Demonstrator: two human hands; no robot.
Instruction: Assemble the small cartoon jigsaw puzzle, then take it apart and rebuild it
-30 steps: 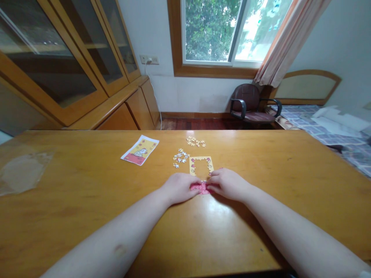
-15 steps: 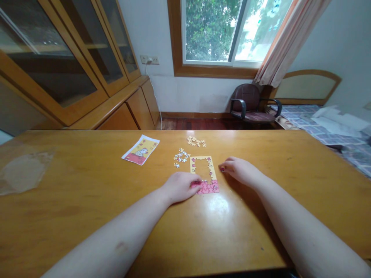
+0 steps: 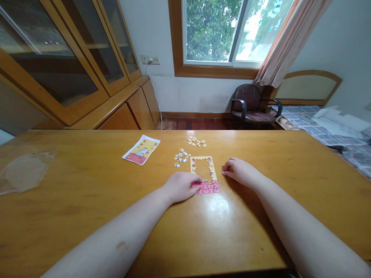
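Note:
A partly assembled jigsaw puzzle (image 3: pixel 209 187) lies on the table, a yellow frame with a pink lower band around an open middle. My left hand (image 3: pixel 182 186) rests on its lower left corner, thumb and fingers apart, covering some pink pieces. Just right of the puzzle, my right hand (image 3: pixel 240 170) pinches a small puzzle piece (image 3: pixel 223 172) at its fingertips; the fingers mostly hide it. Loose picture-side pieces (image 3: pixel 182 155) are scattered at the puzzle's upper left. Behind them is a cluster of plain tan pieces (image 3: pixel 196 141).
A printed reference picture (image 3: pixel 141 150) of a white animal on yellow and pink lies left of the pieces. A clear plastic bag (image 3: pixel 26 172) is at the table's left. Beyond the wooden table (image 3: pixel 185 239) stand a glass-door cabinet (image 3: pixel 87 83), an office chair (image 3: pixel 251 102) and a bed (image 3: pixel 333 127).
My right hand has shifted slightly right, and the piece in its fingertips is turned so a paler part shows. My left hand has stayed on the puzzle.

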